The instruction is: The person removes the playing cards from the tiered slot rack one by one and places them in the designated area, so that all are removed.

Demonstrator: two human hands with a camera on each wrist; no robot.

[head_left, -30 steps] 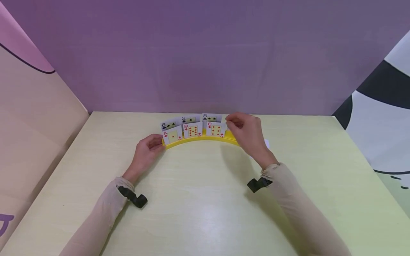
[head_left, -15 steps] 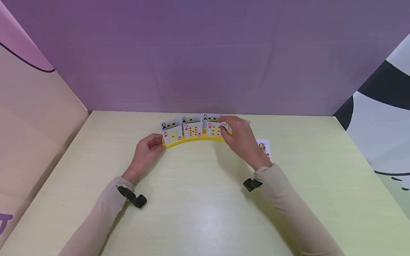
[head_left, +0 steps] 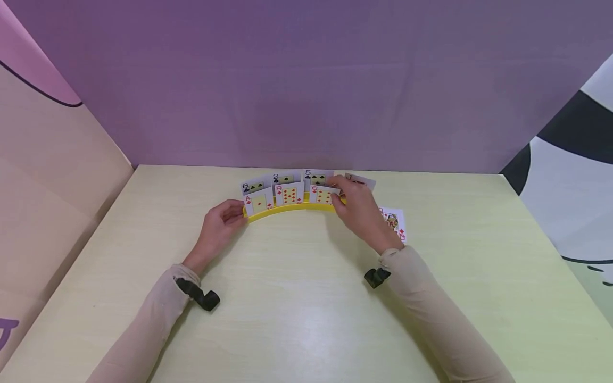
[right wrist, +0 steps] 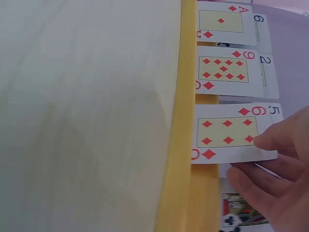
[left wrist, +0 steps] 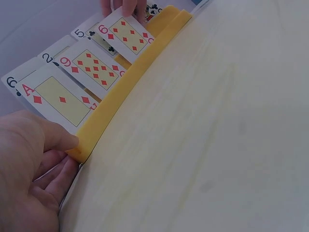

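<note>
Purple backdrop cloth is hung behind a pale yellow-green table (head_left: 297, 308), seen from the head view. At the right hand (head_left: 360, 206), the fingertips (right wrist: 270, 140) are pinched on the upper edge of the six of diamonds (right wrist: 227, 133), which stands in the front slot of a curved yellow card holder (left wrist: 130, 87); the thumb side is hidden in the head view and is only made out in the right wrist view. At the left hand (head_left: 217, 226), the thumb (left wrist: 58, 140) is pressed on the holder's left end with the fingers curled beneath it, as shown only by the left wrist view. Standing in the front slot are also the nine of diamonds (head_left: 288, 195) and the ace of diamonds (head_left: 257, 202). Behind them, the six, two and five of clubs are mostly covered, only their top edges showing. A face card (head_left: 360, 181) behind the right hand is largely hidden. Another face card (head_left: 395, 221) lies flat on the table, just right of the holder, partly covered by the wrist. A club face card is cut off at the bottom edge of the right wrist view.
</note>
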